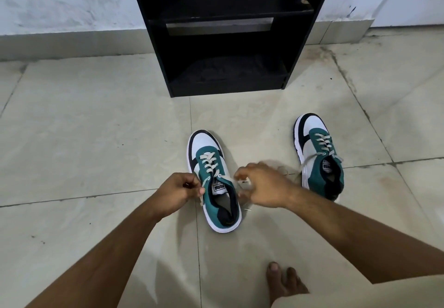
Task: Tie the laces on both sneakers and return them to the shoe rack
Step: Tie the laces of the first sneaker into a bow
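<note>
Second sneaker (319, 154) aside — rack (228, 31) ahead, unobstructed.

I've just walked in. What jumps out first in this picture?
Two green-and-white sneakers on the tiled floor: the nearer sneaker sits between the left hand and right hand, which pinch its lace ends. The other sneaker waits to the right, before an empty black shoe rack.

Two matching sneakers in teal, white and black: the near sneaker (214, 183) and the far right sneaker (318, 154), each with a white toe edged in black, teal lace panel and collar, white sole and off-white laces (208, 161). The shoe rack (225, 34) behind is plain black. Pale beige floor tiles (96, 127) show dark grout lines and brownish stains; the wall (60, 2) is scuffed white.
</note>
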